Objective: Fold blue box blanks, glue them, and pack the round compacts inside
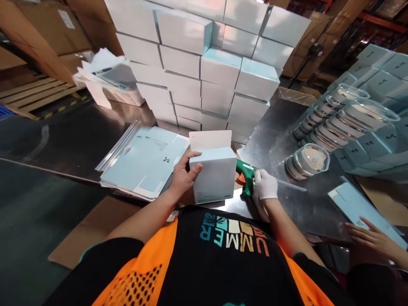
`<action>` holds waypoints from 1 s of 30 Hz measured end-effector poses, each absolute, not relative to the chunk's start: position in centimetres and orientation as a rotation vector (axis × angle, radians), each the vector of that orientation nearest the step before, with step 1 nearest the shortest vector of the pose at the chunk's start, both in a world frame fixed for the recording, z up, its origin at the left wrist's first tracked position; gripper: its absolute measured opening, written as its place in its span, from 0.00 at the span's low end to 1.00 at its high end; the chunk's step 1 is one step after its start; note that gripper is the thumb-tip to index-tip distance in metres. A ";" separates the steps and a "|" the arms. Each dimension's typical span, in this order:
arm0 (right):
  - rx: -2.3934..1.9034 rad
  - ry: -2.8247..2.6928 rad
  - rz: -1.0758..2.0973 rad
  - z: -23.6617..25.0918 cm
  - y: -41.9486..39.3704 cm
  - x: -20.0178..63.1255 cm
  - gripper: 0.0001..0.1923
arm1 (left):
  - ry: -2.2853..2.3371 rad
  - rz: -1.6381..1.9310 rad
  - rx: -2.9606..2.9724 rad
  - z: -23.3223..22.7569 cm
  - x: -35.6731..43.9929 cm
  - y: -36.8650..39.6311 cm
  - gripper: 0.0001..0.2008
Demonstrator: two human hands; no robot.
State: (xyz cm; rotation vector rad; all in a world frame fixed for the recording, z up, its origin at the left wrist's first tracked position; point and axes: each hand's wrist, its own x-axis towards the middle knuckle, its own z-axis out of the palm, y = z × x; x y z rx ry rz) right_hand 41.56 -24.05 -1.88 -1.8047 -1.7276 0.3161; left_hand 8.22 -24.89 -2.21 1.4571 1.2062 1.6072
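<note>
1. A white box (214, 176) is stood at the near middle of the metal table (73, 136), with a flap (210, 139) raised along its far side.
2. The box's left side is gripped by the bare left hand (184, 173); the thumb is laid on the near face and a finger on the top edge.
3. The rear of a green glue gun (248, 175), just right of the box, is grasped by the white-gloved right hand (267, 185). Its fingers are curled; how tightly cannot be told.
4. To the right of that hand, a clear stick (291, 185) is seen.
5. On the left, flattened cartons (143, 159) are piled, with clear strips (119, 144) laid along their left side.
6. On the far side, white boxes (185, 61) are stacked as a wall.
7. At far left, papers (100, 68) are held in a basket (127, 95).
8. On the right, clear tubs (350, 121) are stacked; at near right, a flat carton (353, 204) is touched by a co-worker's hand (371, 234).
</note>
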 end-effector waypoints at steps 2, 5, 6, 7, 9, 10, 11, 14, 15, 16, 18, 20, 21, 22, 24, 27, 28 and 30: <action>-1.684 -1.617 0.496 -0.7 -23.8 40.4 0.34 | 1.207 1.590 1.489 -2.4 8.3 -24.7 0.36; -1.287 -1.478 0.927 1.6 -22.7 36.7 0.38 | 1.168 1.545 1.594 -2.7 8.4 -24.4 0.36; -1.180 -1.468 1.035 2.2 -22.2 35.4 0.39 | 1.135 1.532 1.633 -2.8 8.4 -24.3 0.35; -1.114 -1.487 1.106 2.7 -21.7 34.4 0.39 | 1.099 1.525 1.669 -3.0 8.5 -24.1 0.34; -1.039 -1.552 1.175 3.3 -20.8 33.5 0.38 | 1.031 1.545 1.729 -3.4 8.6 -23.8 0.32; -1.012 -1.592 1.180 3.3 -20.6 33.5 0.38 | 1.001 1.583 1.748 -3.6 8.8 -23.7 0.31; -0.992 -1.636 1.161 3.1 -20.6 33.9 0.40 | 0.961 1.641 1.752 -3.8 9.0 -23.5 0.29; -0.917 -1.807 0.963 2.3 -21.4 35.9 0.42 | 0.743 1.836 1.694 -4.0 9.4 -22.9 0.27; -0.885 -1.858 0.888 2.0 -21.9 36.5 0.39 | 0.664 1.864 1.684 -3.9 9.4 -22.7 0.27; -0.854 -1.901 0.828 1.7 -22.4 36.9 0.34 | 0.599 1.854 1.709 -3.7 9.3 -22.5 0.27; -0.799 -1.965 0.763 1.4 -23.7 37.2 0.22 | 0.518 1.750 1.849 -3.1 8.8 -22.4 0.21; -0.756 -2.004 0.742 1.4 -24.7 36.9 0.14 | 0.474 1.623 2.000 -2.5 8.1 -22.4 0.14; -0.737 -2.014 0.730 1.4 -25.0 36.7 0.12 | 0.465 1.587 2.043 -2.2 7.8 -22.5 0.12; -0.718 -2.020 0.717 1.5 -25.2 36.6 0.12 | 0.462 1.577 2.062 -2.0 7.5 -22.7 0.11; -0.683 -2.022 0.698 1.5 -25.3 36.4 0.12 | 0.468 1.597 2.055 -1.8 7.4 -23.0 0.10; -0.696 -2.015 0.715 1.0 -25.5 36.6 0.15 | 0.472 1.619 2.023 -1.8 7.6 -23.4 0.12; -0.736 -2.005 0.729 0.6 -25.6 36.7 0.19 | 0.475 1.618 2.023 -1.9 7.8 -23.4 0.12; -0.893 -1.949 0.763 -0.6 -26.0 36.5 0.36 | 0.489 1.610 2.041 -2.3 8.1 -23.2 0.12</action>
